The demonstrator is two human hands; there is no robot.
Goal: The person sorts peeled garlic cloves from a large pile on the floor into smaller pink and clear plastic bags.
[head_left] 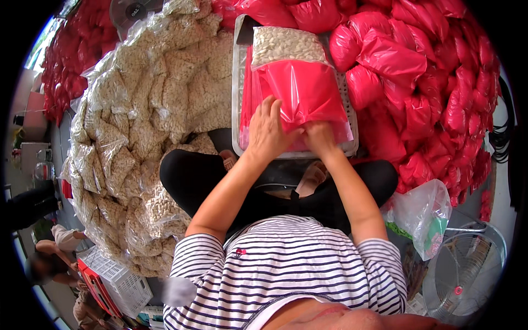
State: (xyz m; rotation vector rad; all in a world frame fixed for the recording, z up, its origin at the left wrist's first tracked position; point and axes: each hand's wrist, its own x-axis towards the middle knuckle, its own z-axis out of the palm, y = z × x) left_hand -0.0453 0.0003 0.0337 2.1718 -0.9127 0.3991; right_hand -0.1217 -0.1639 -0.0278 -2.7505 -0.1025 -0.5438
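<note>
A clear bag of pale seeds (289, 45) lies in a light plastic basket (238, 99) in front of me, its lower part covered by a glossy red plastic bag (300, 88). My left hand (269, 129) rests on the red bag's near left side, fingers apart and stretched forward. At the near edge of the same bag is my right hand (320, 136); its fingers disappear under or into the red plastic, so their grip is hidden. More flat red bags (247, 82) line the basket's left side beneath.
Clear bags of seeds (148, 99) are heaped on my left. Filled red bags (401, 82) pile up on the right and behind the basket. A fan (462, 275) and a clear plastic bag (423, 214) are at lower right. White crates (118, 280) and another person (60, 258) appear at lower left.
</note>
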